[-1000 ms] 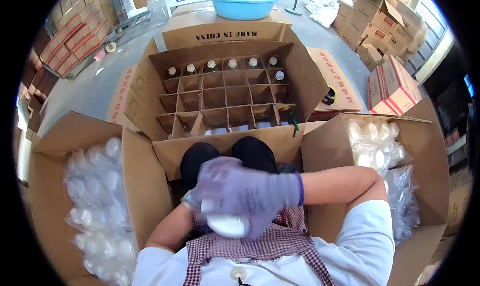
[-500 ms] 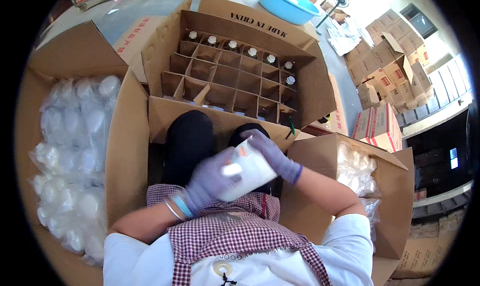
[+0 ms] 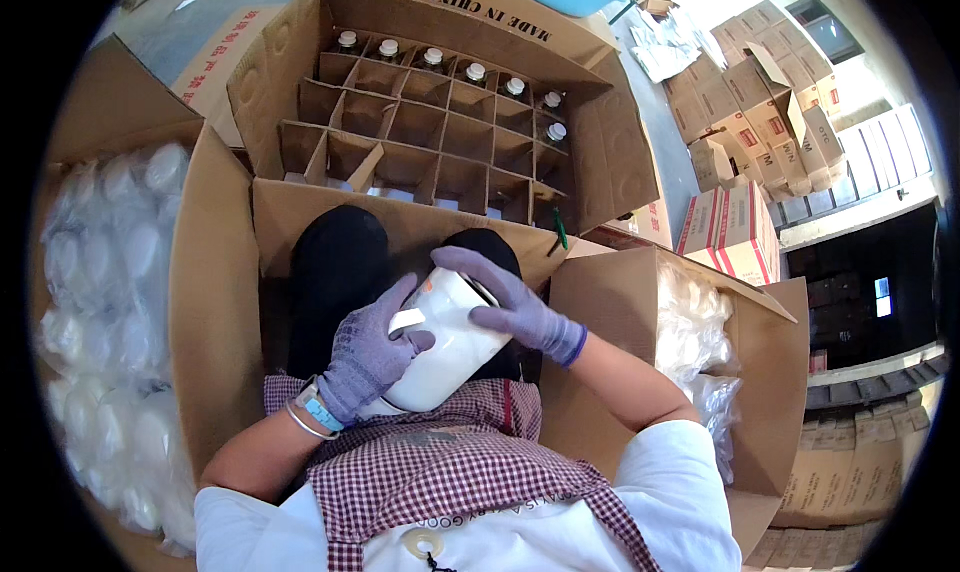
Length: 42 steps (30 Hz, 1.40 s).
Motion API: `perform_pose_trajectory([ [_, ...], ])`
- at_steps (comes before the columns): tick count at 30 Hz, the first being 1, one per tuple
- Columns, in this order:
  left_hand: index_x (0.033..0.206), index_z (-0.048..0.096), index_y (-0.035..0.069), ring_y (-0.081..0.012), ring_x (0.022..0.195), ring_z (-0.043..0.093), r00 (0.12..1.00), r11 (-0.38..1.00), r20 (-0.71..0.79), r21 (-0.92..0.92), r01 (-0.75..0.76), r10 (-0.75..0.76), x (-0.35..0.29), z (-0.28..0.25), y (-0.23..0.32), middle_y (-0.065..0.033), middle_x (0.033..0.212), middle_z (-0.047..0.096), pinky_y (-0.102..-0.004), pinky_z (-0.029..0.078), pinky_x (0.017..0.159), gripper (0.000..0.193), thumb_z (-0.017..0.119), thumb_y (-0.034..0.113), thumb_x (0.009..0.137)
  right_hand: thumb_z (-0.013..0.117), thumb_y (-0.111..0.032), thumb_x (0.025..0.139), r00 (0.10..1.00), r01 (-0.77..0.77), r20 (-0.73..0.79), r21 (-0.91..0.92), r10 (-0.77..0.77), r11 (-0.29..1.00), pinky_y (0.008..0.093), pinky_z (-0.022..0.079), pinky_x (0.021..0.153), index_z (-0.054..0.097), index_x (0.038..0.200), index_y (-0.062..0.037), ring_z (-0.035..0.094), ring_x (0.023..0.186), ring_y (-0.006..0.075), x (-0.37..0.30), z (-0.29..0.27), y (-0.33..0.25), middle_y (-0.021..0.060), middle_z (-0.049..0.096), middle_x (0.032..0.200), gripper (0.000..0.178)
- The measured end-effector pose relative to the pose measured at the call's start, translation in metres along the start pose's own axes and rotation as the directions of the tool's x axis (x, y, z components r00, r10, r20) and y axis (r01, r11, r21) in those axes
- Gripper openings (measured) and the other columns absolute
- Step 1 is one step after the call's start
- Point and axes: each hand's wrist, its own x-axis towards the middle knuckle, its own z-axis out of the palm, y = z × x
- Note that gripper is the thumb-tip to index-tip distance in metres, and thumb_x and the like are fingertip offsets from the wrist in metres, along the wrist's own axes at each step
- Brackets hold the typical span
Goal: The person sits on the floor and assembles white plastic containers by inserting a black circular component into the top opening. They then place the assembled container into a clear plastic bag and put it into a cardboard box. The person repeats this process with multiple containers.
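White bottle (image 3: 445,347): gripped on both sides by gloved left hand (image 3: 368,357) and right hand (image 3: 510,302), fingers wrapped closed around it. Divider carton (image 3: 300,62) just beyond the bottle, capped bottles (image 3: 470,72) filling its far row.

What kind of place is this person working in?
Probably a warehouse or packing area. A large divided carton holds capped bottles, stacked cartons stand on the concrete floor, and open boxes of plastic-wrapped items flank the person, whose gloved hands hold a white bottle.

Divider box (image 3: 440,132) cells mostly free, far row w/ bottles (image 3: 475,72), side cartons (image 3: 210,272) flank lap
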Motion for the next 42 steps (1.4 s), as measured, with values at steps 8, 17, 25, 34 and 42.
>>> perform_pose_trajectory([
  [8, 0.148, 0.043, 0.002, -0.0229, 0.114, 0.064, 0.985, 0.94, 0.135, -0.336, -0.054, 0.105, 0.009, -0.025, -0.006, -0.0169, 0.129, 0.064, -0.0352, 0.047, 0.101, 0.087, 0.083, 0.028, 0.075, 0.06, -0.05, 0.083, 0.464, -0.796, -0.752, -0.586, 0.468, -0.153, 0.0419, 0.05, 0.099, 0.072, 0.115, -0.005, 0.063, 0.117, 0.0338, 0.027, -0.206, 0.09, 0.0216, 0.066, 0.123, 0.057],
  [17, 0.138, 0.055, 0.0, -0.0148, 0.109, 0.062, 0.86, 0.759, 0.507, -0.585, 0.286, 0.066, 0.044, -0.056, -0.038, -0.0059, 0.123, 0.067, -0.0316, 0.048, 0.099, 0.082, 0.083, 0.014, 0.063, 0.07, -0.016, 0.087, 0.885, -0.387, -0.454, -0.588, 0.106, 0.71, 0.0371, 0.052, 0.077, 0.066, 0.095, -0.0035, 0.067, 0.085, 0.0274, -0.013, -0.176, 0.002, 0.0133, 0.067, 0.087, 0.016],
  [25, 0.128, 0.064, -0.001, -0.0143, 0.1, 0.066, 0.539, 0.849, 0.807, -0.446, 0.285, 0.243, 0.102, -0.013, -0.046, -0.0078, 0.114, 0.071, -0.0302, 0.05, 0.097, 0.074, 0.086, 0.019, 0.06, 0.072, -0.021, 0.071, 0.781, 0.577, 0.52, -0.813, -0.345, 0.081, 0.0484, 0.047, 0.102, 0.065, 0.098, -0.0166, 0.055, 0.121, 0.0315, -0.043, -0.019, -0.156, 0.0066, 0.06, 0.123, 0.028],
  [34, 0.122, 0.067, -0.003, -0.0085, 0.095, 0.062, 0.325, 0.822, 0.886, -0.439, 0.363, 0.33, 0.113, 0.015, -0.03, -0.0028, 0.109, 0.072, -0.0255, 0.05, 0.087, 0.07, 0.091, 0.02, 0.06, 0.064, -0.015, 0.079, 0.561, 0.782, 0.811, -0.585, -0.169, -0.214, 0.04, 0.047, 0.105, 0.068, 0.096, -0.0067, 0.058, 0.121, 0.0237, -0.052, -0.004, -0.152, 0.0109, 0.062, 0.129, 0.019],
  [42, 0.131, 0.062, -0.002, -0.0149, 0.101, 0.066, 0.691, 0.887, 0.711, -0.395, 0.237, 0.132, 0.074, -0.013, -0.022, -0.0086, 0.116, 0.071, -0.0289, 0.052, 0.093, 0.073, 0.087, 0.02, 0.066, 0.068, -0.027, 0.082, 0.95, 0.282, 0.307, -0.92, 0.052, 0.272, 0.0419, 0.054, 0.067, 0.066, 0.095, -0.0183, 0.069, 0.075, 0.027, -0.069, -0.005, -0.118, 0.0046, 0.064, 0.086, 0.016],
])
